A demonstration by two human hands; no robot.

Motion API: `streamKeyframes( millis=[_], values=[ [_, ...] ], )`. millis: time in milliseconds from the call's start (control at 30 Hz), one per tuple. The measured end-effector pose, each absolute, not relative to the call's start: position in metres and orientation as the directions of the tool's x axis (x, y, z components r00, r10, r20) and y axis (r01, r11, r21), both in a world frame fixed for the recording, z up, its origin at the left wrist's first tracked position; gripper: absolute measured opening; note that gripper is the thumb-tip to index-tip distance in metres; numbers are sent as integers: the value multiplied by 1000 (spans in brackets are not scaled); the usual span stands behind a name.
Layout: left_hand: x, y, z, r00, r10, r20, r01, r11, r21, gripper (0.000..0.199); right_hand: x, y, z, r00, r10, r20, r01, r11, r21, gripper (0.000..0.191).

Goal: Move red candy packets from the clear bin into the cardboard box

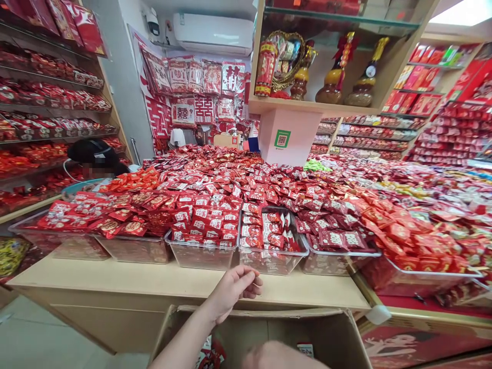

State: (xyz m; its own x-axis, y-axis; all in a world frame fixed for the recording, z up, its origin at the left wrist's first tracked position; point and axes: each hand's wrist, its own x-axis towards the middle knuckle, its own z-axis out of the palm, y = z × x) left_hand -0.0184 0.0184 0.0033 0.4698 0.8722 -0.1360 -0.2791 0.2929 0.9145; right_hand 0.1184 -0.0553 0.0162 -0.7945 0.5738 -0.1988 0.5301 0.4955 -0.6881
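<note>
My left hand [239, 287] hovers above the far side of an open cardboard box [307, 328], just in front of the clear plastic bins. Its fingers are curled in towards the thumb, and nothing shows between them. Low in the view, my right hand [282, 356] is over the box, smeared by motion, with its fingers hidden. Inside the box lie several red and white packets [209, 353] at the left and one small packet [306, 350] at the right. Closest to my left hand is a clear bin [271, 261] of red and white packets stacked in rows, with a gap at its right.
More clear bins [203, 256] heaped with red packets line the wooden counter [115, 282]. A display shelf [315, 105] on a white pillar [288, 141] overhangs the middle. Packed shelves [54, 102] stand at the left, where a person in a dark cap [94, 156] is behind the bins.
</note>
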Motion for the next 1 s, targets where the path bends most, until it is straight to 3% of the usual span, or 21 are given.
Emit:
streamKeyframes(
  millis=[100,167,300,533,700,800,867,1000],
  values=[
    [-22,18,11,617,771,-160,-383,471,795,42,137,-36,30,-617,786,-21,458,338,-822,7],
    [-24,17,15,674,727,-132,-426,528,735,52,145,-23,31,-426,905,10,297,150,-943,15],
    [-21,13,16,650,756,-79,-414,440,797,38,144,-2,16,-259,963,-76,13,-76,-997,28],
    [-12,12,10,529,841,-111,-256,284,924,40,142,1,8,-113,992,-58,-61,-65,-996,34],
    [-11,12,11,493,855,-162,-143,263,954,27,147,-3,1,-174,984,-35,-71,-48,-996,35],
    [-10,10,13,531,833,-152,-77,226,971,31,147,-2,-3,-179,981,76,-94,60,-994,27],
    [-9,10,15,574,804,-153,-24,204,979,37,148,-1,-2,-187,974,130,-133,106,-985,34],
    [-10,8,19,599,788,-142,1,176,984,37,147,1,1,-253,960,121,-167,80,-983,26]
  ],
)
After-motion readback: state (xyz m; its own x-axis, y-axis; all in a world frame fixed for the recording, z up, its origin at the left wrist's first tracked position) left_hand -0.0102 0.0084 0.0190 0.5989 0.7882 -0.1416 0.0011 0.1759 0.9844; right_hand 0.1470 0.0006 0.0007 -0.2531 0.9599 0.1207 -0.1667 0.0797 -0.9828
